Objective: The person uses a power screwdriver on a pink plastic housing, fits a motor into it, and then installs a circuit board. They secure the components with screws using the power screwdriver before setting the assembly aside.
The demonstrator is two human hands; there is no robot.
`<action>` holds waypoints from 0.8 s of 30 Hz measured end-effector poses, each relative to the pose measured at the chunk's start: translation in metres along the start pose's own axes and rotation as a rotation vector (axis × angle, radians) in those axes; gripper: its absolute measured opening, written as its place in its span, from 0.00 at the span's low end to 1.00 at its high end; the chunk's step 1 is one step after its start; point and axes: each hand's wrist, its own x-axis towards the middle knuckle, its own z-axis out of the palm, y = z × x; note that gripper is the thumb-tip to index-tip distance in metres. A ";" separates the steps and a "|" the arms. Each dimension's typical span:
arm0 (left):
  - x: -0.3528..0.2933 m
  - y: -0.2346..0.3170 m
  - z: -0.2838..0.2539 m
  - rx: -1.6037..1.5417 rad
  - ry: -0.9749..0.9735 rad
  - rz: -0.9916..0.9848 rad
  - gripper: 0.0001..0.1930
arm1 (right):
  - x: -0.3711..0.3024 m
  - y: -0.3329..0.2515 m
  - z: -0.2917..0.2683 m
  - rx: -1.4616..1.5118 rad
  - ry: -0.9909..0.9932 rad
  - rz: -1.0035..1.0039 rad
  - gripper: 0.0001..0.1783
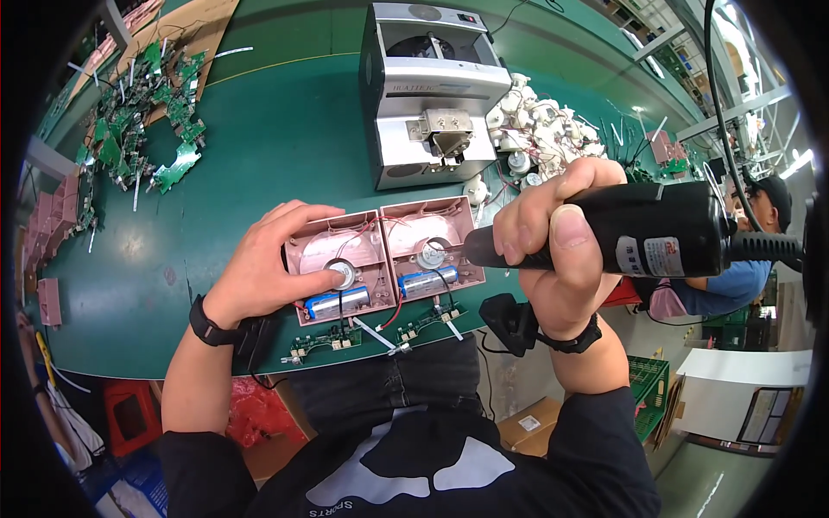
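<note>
Two open pink plastic housings point(344, 248) sit side by side near the table's front edge. Each contains a blue cylindrical battery point(338, 304), a round metal-topped part point(343, 276) and thin wires. My left hand point(259, 263) grips the left housing, fingers over its far outer wall and thumb pressed against the round part. My right hand point(566, 229) is closed around a black electric screwdriver point(648, 226), whose tapered nose points left, at the right housing's side wall. Its tip is hard to make out. Small green circuit boards point(324, 344), wired to the housings, lie along the table edge.
Beyond the housings stands a silver-grey machine point(436, 95). White round parts with wires point(544, 129) are heaped right of it. Green circuit boards point(142, 116) pile up at far left, above stacked pink housings point(52, 216). Another person point(751, 259) is at the right.
</note>
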 end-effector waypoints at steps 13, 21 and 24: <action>-0.002 0.000 0.001 0.018 0.019 0.015 0.32 | -0.009 0.005 0.000 -0.068 -0.050 0.015 0.17; 0.001 0.000 0.000 0.014 0.019 0.012 0.32 | -0.006 0.000 -0.005 -0.071 -0.043 0.040 0.17; 0.000 -0.001 0.001 0.017 0.018 0.011 0.32 | -0.006 -0.002 -0.008 -0.117 -0.047 0.015 0.17</action>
